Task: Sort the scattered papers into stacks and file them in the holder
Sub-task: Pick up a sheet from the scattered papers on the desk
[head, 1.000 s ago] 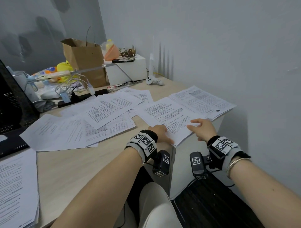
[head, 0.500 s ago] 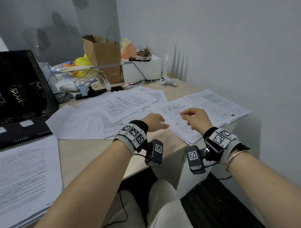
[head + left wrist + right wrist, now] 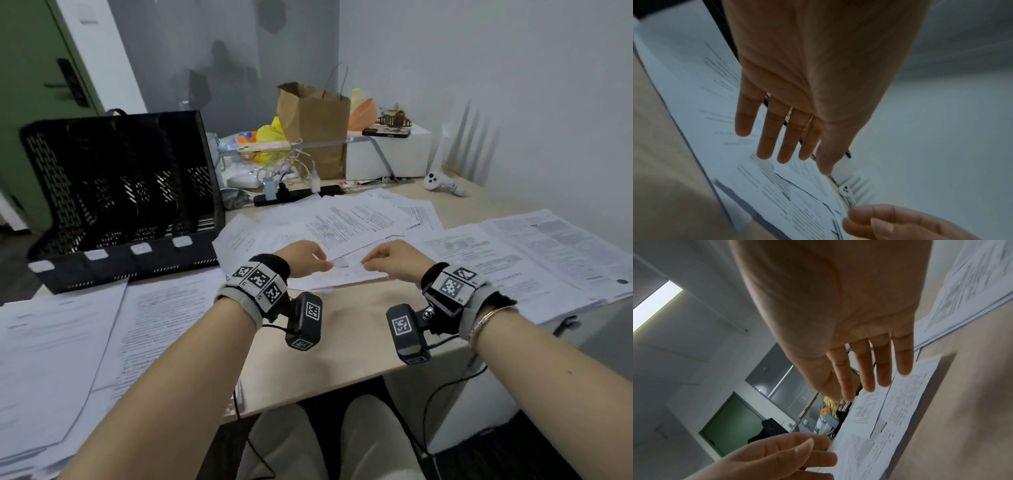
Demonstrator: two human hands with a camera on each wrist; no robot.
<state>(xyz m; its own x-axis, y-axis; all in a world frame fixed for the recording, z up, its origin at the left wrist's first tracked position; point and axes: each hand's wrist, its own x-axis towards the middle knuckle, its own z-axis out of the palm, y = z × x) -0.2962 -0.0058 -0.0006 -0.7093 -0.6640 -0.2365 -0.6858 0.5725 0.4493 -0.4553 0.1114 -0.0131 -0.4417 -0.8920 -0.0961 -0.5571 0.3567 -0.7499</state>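
We hover left hand [image 3: 301, 257] and right hand [image 3: 394, 259], fingers spread, empty, over printed sheet [image 3: 346, 274] on tabletop [image 3: 346, 329], right of black file holder [image 3: 120, 202].

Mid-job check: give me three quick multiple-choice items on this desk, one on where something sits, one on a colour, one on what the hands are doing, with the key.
1. Where does the file holder stand?
A. far left of the desk
B. against the right wall
C. on the floor

2. What colour is the paper bag?
A. white
B. brown
C. blue

3. What are the left hand and right hand doing?
A. gripping the holder
B. each lifting a thick stack
C. held empty just over the sheet in front

Key: 1 A, the black mesh holder stands left of the scattered papers. 2 B, the bag at the back is brown. 3 C, both wrist views show straight fingers with nothing in them.
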